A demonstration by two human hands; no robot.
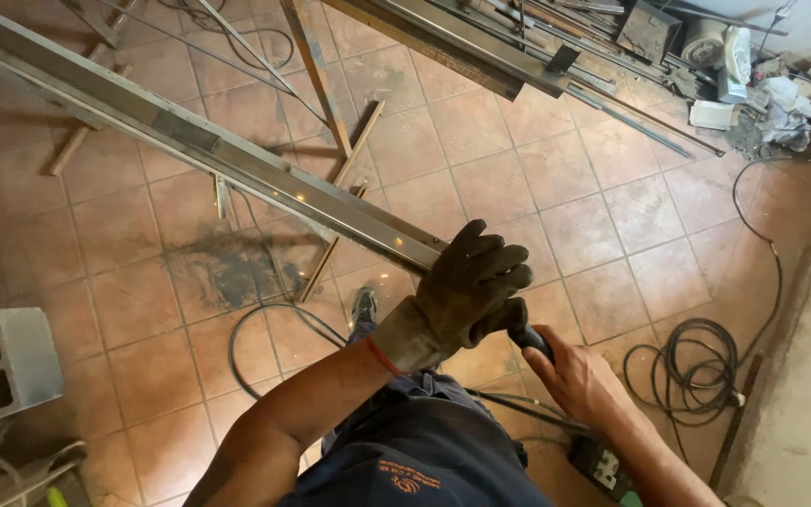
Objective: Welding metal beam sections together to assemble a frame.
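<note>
My left hand [462, 291], in a dark worn leather glove, is closed around the near end of a long grey steel bar [190, 141] that runs up to the far left. My bare right hand [579, 376] grips a black tool handle [529, 338] just below the glove; the tool's working end is hidden behind the glove. A black cable leads from the handle toward the lower right.
Brown tiled floor with a dark scorch patch [222, 268]. A grey concrete block [7, 361] lies at left. A coiled black cable [696, 366] lies at right, a power strip [598, 465] near my right arm. Steel profiles and scrap [556, 47] pile at the top.
</note>
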